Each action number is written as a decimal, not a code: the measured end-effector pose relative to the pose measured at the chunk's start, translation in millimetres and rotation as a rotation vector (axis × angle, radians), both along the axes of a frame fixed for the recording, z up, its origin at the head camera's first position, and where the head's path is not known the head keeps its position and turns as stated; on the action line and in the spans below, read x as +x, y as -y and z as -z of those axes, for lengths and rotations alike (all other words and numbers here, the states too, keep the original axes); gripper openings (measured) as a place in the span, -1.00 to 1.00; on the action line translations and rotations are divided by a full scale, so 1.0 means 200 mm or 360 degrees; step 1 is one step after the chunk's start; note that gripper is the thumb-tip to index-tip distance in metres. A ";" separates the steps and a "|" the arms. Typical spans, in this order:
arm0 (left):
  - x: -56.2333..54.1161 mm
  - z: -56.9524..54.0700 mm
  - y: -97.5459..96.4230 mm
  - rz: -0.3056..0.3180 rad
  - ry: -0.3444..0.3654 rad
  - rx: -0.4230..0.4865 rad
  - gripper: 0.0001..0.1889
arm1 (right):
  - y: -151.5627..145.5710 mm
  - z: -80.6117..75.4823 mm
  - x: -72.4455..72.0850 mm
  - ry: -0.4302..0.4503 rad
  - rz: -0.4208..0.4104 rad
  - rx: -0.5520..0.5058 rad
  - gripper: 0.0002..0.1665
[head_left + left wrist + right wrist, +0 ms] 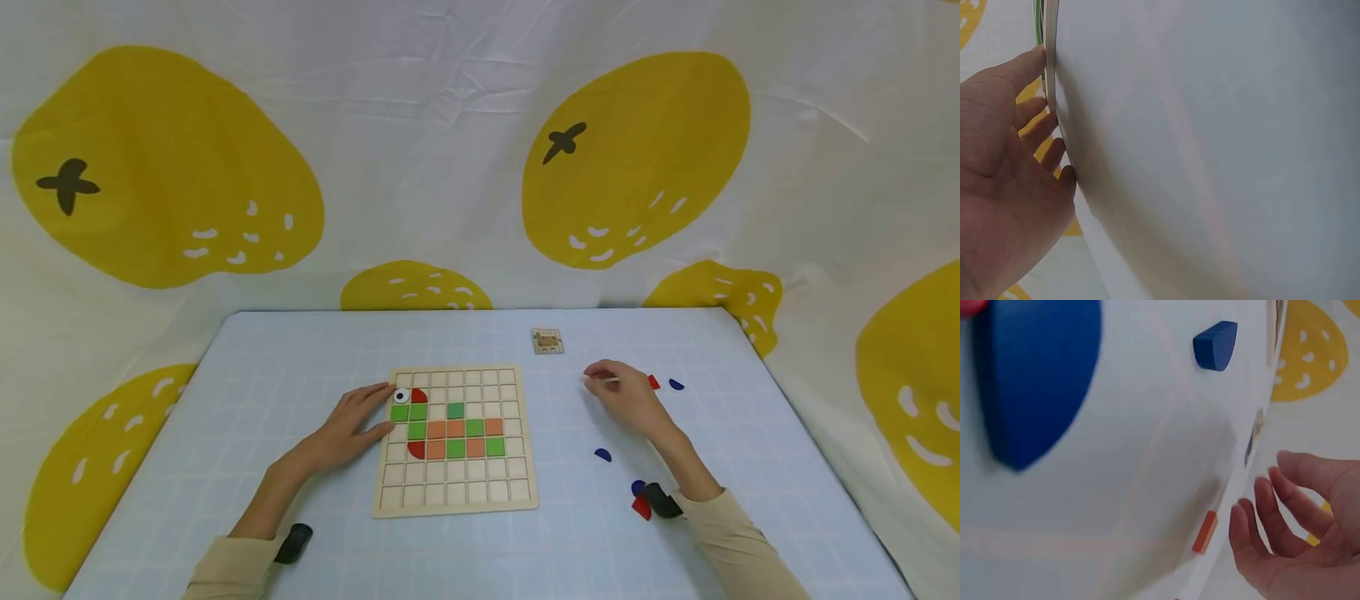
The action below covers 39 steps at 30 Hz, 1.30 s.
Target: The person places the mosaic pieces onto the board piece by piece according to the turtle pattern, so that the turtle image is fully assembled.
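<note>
A wooden grid board (456, 495) lies flat in the middle of the table. Green, orange and red pieces sit in its cells, with a round eye piece (401, 396) near its upper left corner. My left hand (341, 433) touches the board's left edge with fingertips and thumb, the fingers fairly straight. To the right of the board, my right hand (626, 396) is held over the table. In the right wrist view its fingers are loosely bent and the thumb stands apart, with no piece visible between them. Beside it lies a red piece (653, 382).
Blue half-round pieces lie on the right: one (677, 384) beyond the right hand, another (603, 455) nearer the board. By the right wrist are a blue piece (638, 487) and a red piece (641, 507). A small picture card (548, 341) lies behind the board.
</note>
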<state>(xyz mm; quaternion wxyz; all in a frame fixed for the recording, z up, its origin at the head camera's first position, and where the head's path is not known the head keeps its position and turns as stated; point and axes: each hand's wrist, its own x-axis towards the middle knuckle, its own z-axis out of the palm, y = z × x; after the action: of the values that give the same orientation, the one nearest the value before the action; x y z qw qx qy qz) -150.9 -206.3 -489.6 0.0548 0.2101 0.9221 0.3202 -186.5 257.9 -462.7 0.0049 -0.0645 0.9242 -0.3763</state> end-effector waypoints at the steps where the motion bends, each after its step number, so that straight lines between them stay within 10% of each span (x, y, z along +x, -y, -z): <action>1: 0.00 0.00 0.00 0.0000 -0.0004 0.0005 -0.34 | -0.02 0.00 0.00 -0.0002 0.0016 0.0007 -0.73; 39: 0.00 -0.01 0.01 -0.0013 0.0059 -0.0017 -0.32 | -0.11 0.01 0.01 0.0010 -0.0024 0.0114 -0.85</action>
<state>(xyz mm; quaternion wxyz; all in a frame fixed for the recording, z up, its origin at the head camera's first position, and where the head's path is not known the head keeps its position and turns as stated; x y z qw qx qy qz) -151.3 -208.2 -487.2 0.0718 0.2002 0.9235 0.3192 -185.2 280.5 -465.1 0.0129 -0.0700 0.9366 -0.3430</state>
